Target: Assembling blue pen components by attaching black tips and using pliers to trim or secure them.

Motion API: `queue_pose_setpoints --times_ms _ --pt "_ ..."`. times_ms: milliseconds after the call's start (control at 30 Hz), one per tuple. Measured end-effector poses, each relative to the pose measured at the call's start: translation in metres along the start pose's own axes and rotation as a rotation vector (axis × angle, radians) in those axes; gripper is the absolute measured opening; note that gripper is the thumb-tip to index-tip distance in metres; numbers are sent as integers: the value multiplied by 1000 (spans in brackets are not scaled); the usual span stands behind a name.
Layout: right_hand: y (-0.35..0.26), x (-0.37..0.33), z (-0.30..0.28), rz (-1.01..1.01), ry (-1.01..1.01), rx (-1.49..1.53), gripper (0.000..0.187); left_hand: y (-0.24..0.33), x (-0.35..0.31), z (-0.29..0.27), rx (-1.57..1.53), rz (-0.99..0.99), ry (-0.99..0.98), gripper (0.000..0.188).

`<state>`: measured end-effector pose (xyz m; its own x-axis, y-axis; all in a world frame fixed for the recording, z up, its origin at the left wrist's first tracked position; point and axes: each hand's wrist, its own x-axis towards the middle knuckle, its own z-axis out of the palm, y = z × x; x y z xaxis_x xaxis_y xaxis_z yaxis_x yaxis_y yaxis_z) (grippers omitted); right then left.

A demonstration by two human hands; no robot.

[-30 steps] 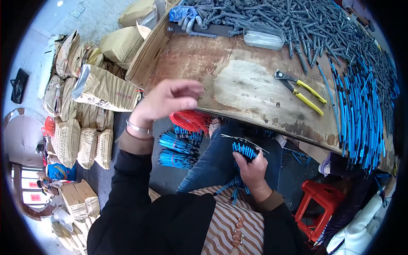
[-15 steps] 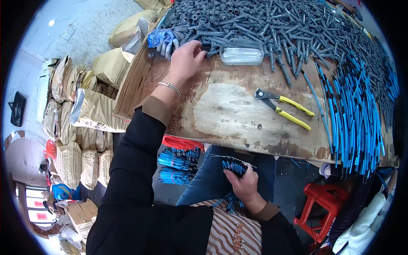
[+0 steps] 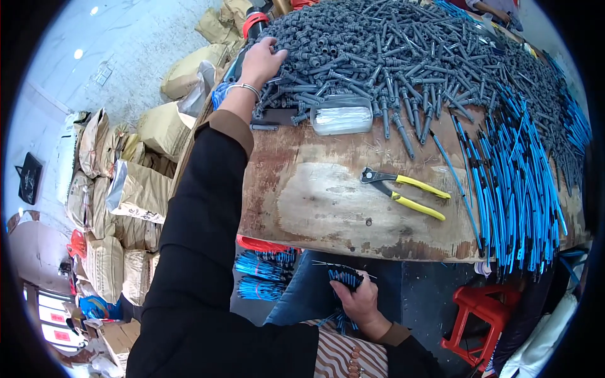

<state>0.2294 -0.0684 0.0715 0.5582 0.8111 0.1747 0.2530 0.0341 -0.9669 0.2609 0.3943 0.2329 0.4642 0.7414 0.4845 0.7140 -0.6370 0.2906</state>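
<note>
My left hand (image 3: 263,60) reaches far across the wooden table (image 3: 328,201) and rests on the left edge of a big heap of grey plastic connectors (image 3: 403,57), fingers spread over them. Whether it grips any piece is hidden. Below the table's front edge, over my lap, my right hand (image 3: 359,301) is closed around a bundle of blue tubes with black tips (image 3: 343,277). A long pile of similar blue tubes (image 3: 510,183) lies along the right side of the table.
Yellow-handled pliers (image 3: 403,187) lie in the middle of the table. A clear plastic box (image 3: 341,116) sits at the heap's near edge. A red tray with blue tubes (image 3: 265,277) sits under the table, a red stool (image 3: 469,318) at right, stacked sacks (image 3: 120,208) at left.
My left hand has travelled from above my lap out across the table onto the grey connector heap. My right hand has stayed by my lap with the bundle of blue tubes.
</note>
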Motion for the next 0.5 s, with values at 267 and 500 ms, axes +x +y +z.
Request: queue_pose_setpoints --times_ms 267,500 --pt "2 3 -4 61 16 -3 26 -2 23 63 275 264 143 26" --pt "-6 -5 4 -12 27 -7 26 -3 -7 4 133 143 257 19"
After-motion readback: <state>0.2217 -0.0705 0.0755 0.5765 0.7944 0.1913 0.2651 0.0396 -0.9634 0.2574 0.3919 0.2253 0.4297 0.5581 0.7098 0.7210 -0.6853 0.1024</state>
